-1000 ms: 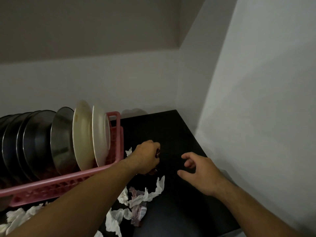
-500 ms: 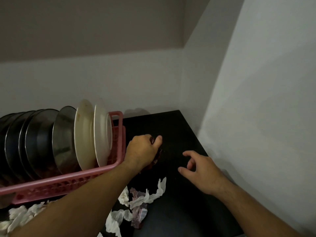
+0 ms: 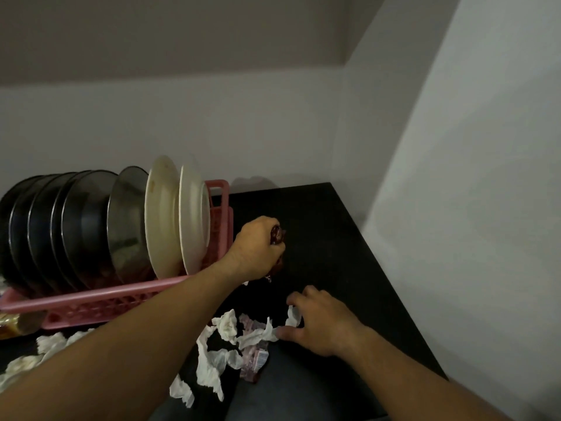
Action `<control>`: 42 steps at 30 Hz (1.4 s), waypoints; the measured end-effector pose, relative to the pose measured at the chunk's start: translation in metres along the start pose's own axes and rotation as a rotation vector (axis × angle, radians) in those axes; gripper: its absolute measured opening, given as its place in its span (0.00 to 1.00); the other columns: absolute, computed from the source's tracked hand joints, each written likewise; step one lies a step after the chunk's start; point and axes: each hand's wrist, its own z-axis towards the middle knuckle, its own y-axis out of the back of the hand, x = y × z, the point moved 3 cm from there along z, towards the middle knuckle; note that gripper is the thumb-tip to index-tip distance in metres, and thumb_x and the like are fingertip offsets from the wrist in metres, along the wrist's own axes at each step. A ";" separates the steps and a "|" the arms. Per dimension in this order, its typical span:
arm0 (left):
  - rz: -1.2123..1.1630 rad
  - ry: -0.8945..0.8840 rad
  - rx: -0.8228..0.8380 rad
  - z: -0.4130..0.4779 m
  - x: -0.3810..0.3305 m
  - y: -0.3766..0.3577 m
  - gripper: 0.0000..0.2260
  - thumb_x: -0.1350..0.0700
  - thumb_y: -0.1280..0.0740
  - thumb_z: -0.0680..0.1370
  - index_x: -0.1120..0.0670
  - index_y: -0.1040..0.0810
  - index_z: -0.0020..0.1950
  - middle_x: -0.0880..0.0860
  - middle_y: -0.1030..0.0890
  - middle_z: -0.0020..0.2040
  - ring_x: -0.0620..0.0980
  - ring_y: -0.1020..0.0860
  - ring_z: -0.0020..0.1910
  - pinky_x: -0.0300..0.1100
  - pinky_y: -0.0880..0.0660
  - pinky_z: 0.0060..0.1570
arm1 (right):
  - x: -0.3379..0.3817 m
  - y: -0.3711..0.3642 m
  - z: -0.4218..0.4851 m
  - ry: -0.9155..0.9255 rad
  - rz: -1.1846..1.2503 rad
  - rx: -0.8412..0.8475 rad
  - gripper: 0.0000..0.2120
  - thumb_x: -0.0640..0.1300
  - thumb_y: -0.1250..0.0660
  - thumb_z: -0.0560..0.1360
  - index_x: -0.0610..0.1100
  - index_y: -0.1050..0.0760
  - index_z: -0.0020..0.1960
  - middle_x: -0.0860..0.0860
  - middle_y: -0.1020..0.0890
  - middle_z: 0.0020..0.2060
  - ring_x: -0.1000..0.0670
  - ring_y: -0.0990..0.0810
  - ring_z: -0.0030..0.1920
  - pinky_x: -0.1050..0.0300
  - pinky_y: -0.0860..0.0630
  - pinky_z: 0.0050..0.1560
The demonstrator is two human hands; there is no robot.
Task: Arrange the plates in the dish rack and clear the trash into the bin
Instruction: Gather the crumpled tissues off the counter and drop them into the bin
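Gripping a red wrapper in the left hand, fingers wrapped tight round it, over the black tabletop and just right of the pink rack. Only the wrapper's ends showing above and below the fist.

Reaching down with the right hand nearer the front edge, fingers and thumb curled round the end of a tissue strip lying on the tabletop. Well apart from the left hand, closer to the body.

In the rack, standing on edge in a close row: two white plates at the right end, then a metal plate, then black plates out toward the left edge of view. Left wrist just beside the rightmost white plate; contact impossible to tell.

Strewn on the tabletop in front of the rack, between the two forearms: torn tissue scraps, with a crumpled pink wrapper among them, touching them. More tissue at the far left, below the rack's front rail. Something brown at the left edge, too cropped to name.

Pale walls behind and to the right, meeting in the corner beyond the tabletop.
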 end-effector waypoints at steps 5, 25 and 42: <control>0.010 0.035 0.095 -0.004 0.011 0.001 0.16 0.61 0.37 0.80 0.45 0.30 0.65 0.46 0.25 0.50 0.47 0.21 0.44 0.39 0.21 0.40 | 0.003 -0.020 0.006 0.010 -0.050 -0.006 0.22 0.52 0.39 0.80 0.52 0.33 0.73 0.47 0.30 0.65 0.46 0.30 0.63 0.51 0.27 0.60; 0.042 -0.013 -0.051 -0.005 0.013 0.041 0.23 0.61 0.29 0.74 0.49 0.31 0.66 0.50 0.24 0.58 0.52 0.23 0.58 0.50 0.22 0.59 | -0.005 0.027 0.052 -0.258 0.668 -0.167 0.18 0.36 0.44 0.82 0.46 0.24 0.67 0.49 0.22 0.54 0.54 0.20 0.45 0.58 0.20 0.46; -0.068 0.045 -0.075 0.004 0.016 0.054 0.18 0.64 0.32 0.76 0.48 0.29 0.61 0.51 0.22 0.55 0.51 0.21 0.54 0.48 0.20 0.54 | 0.025 0.005 0.130 0.012 0.023 -0.009 0.25 0.57 0.40 0.80 0.52 0.39 0.75 0.44 0.38 0.70 0.42 0.33 0.65 0.44 0.28 0.62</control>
